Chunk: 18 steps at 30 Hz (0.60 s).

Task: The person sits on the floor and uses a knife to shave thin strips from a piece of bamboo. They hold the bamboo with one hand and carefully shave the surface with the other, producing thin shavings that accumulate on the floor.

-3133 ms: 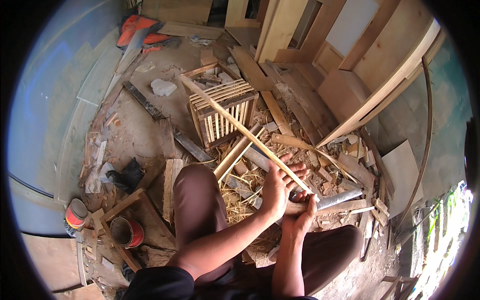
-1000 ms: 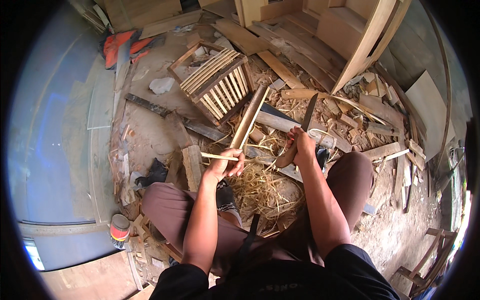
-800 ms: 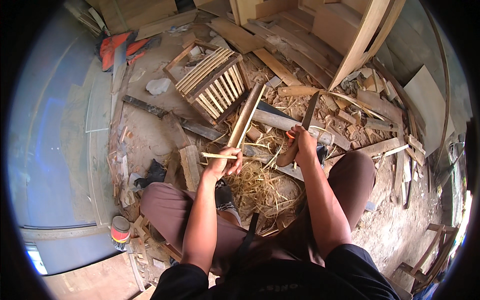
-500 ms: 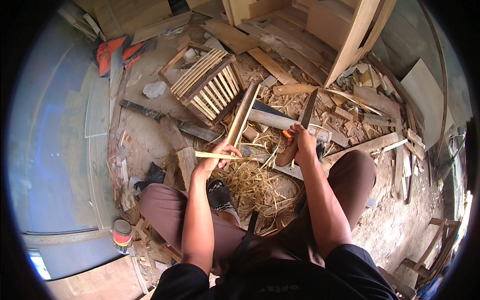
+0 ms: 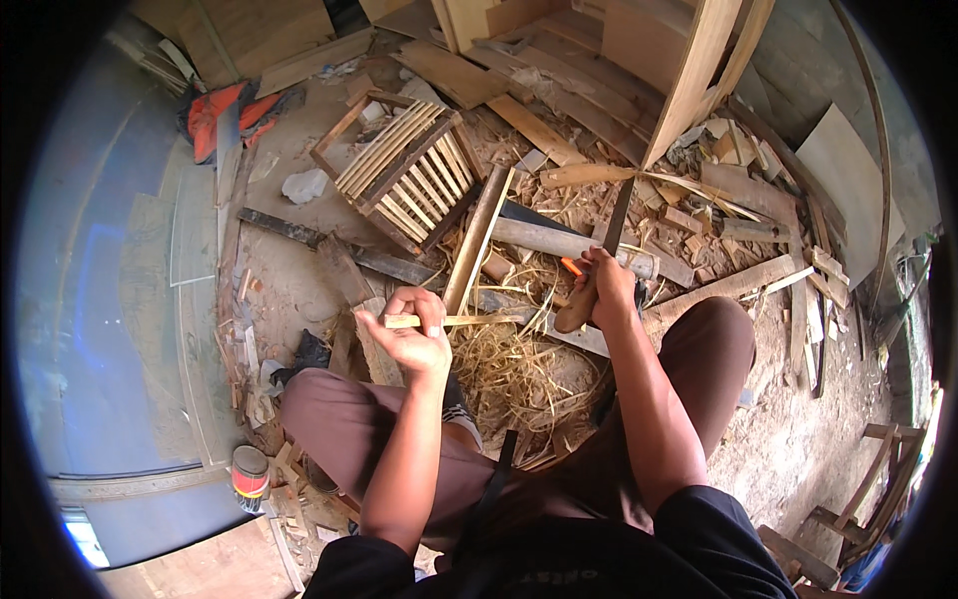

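Note:
My left hand point(image 5: 417, 339) is closed on a thin pale wooden strip point(image 5: 479, 319), with its palm turned up and the strip pointing right across the shavings. In my right hand point(image 5: 611, 282) is a machete; its wooden handle point(image 5: 575, 314) shows below my fist and its dark blade point(image 5: 620, 212) points away from me. A small orange thing point(image 5: 572, 267) shows beside the right fingers; I cannot make out what it is. Under and between my hands lies a heap of curly shavings point(image 5: 524, 374). A long wooden bar point(image 5: 481, 238) slants away just beyond my left hand.
Ahead to the left stands a slatted wooden frame point(image 5: 409, 175). A round log point(image 5: 544, 238) lies crosswise beyond the right hand. Wood scraps point(image 5: 684, 222) cover the floor at right, near an upright panel point(image 5: 694, 85). A can point(image 5: 249, 471) sits beside my left knee.
My left hand has turned from palm down to palm up, rolling the strip in its fingers and shifting slightly right. The right hand keeps the machete in nearly the same place.

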{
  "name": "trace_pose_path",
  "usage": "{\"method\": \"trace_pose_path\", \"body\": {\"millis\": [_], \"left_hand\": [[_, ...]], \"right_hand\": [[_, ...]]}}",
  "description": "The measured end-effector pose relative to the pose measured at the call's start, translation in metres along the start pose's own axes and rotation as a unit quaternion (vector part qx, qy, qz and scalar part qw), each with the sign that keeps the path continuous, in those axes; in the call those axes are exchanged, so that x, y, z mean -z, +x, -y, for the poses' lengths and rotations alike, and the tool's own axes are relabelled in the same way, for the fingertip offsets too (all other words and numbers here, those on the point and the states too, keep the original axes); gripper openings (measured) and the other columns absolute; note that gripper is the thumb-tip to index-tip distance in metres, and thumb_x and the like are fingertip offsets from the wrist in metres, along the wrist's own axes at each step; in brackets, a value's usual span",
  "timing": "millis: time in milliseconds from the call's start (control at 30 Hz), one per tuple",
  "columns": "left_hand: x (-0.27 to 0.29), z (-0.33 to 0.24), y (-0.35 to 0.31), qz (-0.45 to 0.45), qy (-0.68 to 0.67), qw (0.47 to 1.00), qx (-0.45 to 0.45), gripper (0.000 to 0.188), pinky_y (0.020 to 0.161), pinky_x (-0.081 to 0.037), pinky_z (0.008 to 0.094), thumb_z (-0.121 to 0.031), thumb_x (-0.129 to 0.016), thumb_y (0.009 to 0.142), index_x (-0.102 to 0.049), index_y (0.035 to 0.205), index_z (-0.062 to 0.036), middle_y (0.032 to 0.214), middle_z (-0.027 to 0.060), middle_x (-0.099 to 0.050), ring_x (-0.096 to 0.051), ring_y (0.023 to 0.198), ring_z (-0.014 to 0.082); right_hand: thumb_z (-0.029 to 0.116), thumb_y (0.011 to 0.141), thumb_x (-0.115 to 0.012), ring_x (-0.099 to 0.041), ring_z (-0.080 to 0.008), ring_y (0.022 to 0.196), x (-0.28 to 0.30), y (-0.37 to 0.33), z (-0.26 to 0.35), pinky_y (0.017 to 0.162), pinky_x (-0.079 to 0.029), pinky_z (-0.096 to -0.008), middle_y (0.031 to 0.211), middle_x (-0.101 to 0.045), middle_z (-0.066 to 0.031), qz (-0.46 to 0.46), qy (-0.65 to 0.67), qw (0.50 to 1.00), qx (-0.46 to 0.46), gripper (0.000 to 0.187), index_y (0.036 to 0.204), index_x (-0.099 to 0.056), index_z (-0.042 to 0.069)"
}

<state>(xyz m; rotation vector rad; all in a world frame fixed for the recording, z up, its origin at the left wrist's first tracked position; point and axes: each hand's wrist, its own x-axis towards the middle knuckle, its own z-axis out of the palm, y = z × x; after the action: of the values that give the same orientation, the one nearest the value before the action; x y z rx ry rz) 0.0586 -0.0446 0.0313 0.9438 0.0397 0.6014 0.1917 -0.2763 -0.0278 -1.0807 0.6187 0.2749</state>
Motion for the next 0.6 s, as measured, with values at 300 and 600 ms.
{"method": "trace_pose_path", "body": {"millis": [300, 600], "left_hand": [[-0.02, 0.011, 0.005, -0.077, 0.026, 0.994, -0.072, 0.072, 0.061, -0.027, 0.0299, -0.059, -0.025, 0.107, -0.031, 0.052, -0.0126, 0.053, 0.0002, -0.03, -0.029, 0.056, 0.0141], [-0.024, 0.021, 0.003, -0.047, 0.044, 0.994, -0.083, 0.069, 0.06, -0.028, 0.0308, -0.057, -0.027, 0.106, -0.033, 0.054, -0.0109, 0.057, 0.0016, -0.033, -0.031, 0.058, 0.0161]], "right_hand": [[0.02, 0.095, -0.062, -0.056, -0.0171, 0.059, 0.005, -0.005, -0.003, 0.053, -0.047, -0.0314, 0.085, -0.066, -0.0106, 0.024, -0.062, 0.998, -0.004, 0.02, 0.097, -0.065, 0.0], [0.022, 0.095, -0.064, -0.054, -0.0161, 0.054, 0.002, -0.013, -0.01, 0.05, -0.044, -0.0301, 0.078, -0.063, -0.0077, 0.025, -0.119, 0.993, -0.009, 0.023, 0.093, -0.067, -0.001]]}}
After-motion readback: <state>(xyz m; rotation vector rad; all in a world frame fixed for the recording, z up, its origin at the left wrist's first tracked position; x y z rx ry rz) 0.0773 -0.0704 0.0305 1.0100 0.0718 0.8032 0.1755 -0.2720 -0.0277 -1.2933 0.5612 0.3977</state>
